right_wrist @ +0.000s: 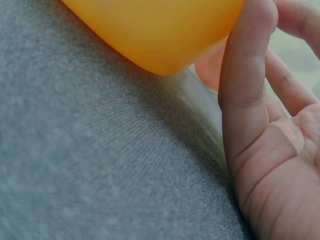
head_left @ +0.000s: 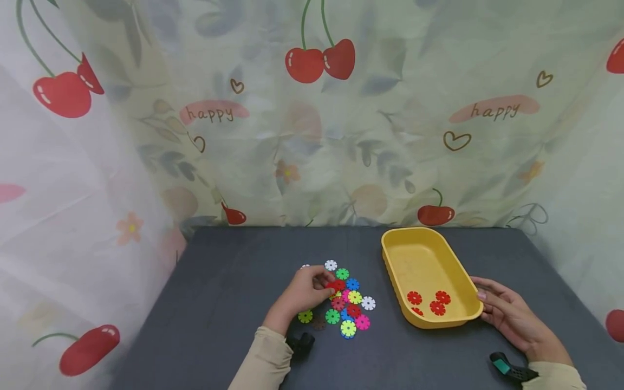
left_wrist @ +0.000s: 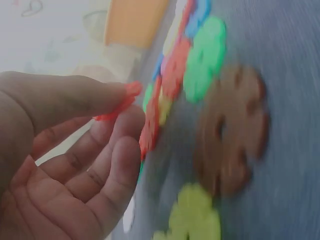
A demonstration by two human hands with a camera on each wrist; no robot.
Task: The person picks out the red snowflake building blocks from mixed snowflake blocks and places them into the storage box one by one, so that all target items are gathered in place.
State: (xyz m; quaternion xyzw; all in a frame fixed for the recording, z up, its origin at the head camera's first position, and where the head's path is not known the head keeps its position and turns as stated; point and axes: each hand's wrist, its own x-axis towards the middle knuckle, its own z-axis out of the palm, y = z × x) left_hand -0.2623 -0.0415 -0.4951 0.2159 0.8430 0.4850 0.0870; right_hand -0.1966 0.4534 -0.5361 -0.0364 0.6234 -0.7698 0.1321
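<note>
My left hand (head_left: 304, 292) pinches a red notched plastic disc (left_wrist: 117, 110) between thumb and fingertip, just over a loose pile. The pile holds similar notched discs, among them a green disc (head_left: 332, 316), a pink disc (head_left: 362, 322), a white disc (head_left: 368, 303) and a brown disc (left_wrist: 232, 130). To their right stands a yellow tray (head_left: 421, 262) with several red discs (head_left: 437, 308) in its near end. My right hand (head_left: 512, 314) touches the tray's right side near the near corner, thumb and fingers fairly straight against the rim; part of this contact is hidden.
The dark cloth-covered table (head_left: 219, 298) extends around the discs and tray. A patterned curtain (head_left: 312, 151) hangs along its back edge, with more curtain at both sides. Both wrists wear dark straps, one showing a small device (head_left: 502, 365).
</note>
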